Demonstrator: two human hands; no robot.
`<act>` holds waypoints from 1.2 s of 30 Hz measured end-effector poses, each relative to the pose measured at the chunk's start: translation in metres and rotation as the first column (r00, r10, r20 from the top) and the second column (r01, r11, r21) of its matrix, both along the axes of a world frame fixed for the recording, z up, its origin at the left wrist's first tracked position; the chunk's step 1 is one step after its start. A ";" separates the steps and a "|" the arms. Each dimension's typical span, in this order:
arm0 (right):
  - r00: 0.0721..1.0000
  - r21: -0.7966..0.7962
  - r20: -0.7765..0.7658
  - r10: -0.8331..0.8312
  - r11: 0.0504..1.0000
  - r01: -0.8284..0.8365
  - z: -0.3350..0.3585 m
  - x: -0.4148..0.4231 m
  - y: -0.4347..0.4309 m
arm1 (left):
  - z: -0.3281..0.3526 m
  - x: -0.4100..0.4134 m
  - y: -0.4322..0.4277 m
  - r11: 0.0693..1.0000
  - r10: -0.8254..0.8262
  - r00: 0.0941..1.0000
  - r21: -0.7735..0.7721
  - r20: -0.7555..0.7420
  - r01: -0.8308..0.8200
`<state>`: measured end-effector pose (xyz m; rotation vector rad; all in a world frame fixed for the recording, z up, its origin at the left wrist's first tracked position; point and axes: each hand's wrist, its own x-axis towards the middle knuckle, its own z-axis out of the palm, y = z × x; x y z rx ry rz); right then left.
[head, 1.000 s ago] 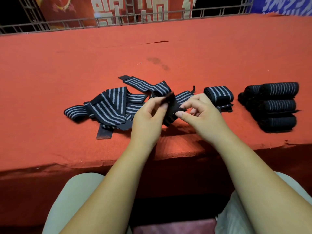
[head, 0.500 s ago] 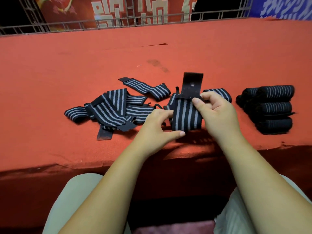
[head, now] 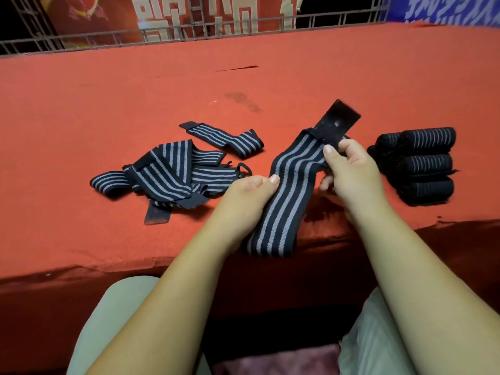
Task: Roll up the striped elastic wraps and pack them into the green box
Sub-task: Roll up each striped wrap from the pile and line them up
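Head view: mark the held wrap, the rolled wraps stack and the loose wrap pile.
held wrap (head: 286,190), head view, striped middle of the strip.
rolled wraps stack (head: 426,165), head view, middle roll's striped face.
loose wrap pile (head: 162,171), head view, top striped band.

No legible txt: the red banner (head: 102,20) beyond the table's (head: 81,109) far edge has big cream characters, cropped at top, can't be read; the blue banner (head: 443,9) past the far right corner has white strokes, blurred + cropped, unreadable
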<state>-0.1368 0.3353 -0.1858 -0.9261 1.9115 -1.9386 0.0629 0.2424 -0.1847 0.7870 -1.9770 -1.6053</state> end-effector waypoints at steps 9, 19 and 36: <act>0.994 0.052 0.108 0.006 0.999 -0.012 -0.012 -0.011 -0.012 | 0.003 0.002 0.007 0.892 -0.013 0.994 0.449 -0.107 0.060; 0.998 0.070 0.060 0.025 0.997 -0.029 -0.012 -0.005 -0.018 | -0.011 -0.016 0.007 0.967 0.138 0.985 0.227 -0.104 -0.112; 0.968 0.080 0.249 -0.004 0.997 -0.016 -0.011 -0.024 -0.023 | -0.008 -0.105 -0.062 0.990 0.132 0.991 -0.063 0.026 -0.130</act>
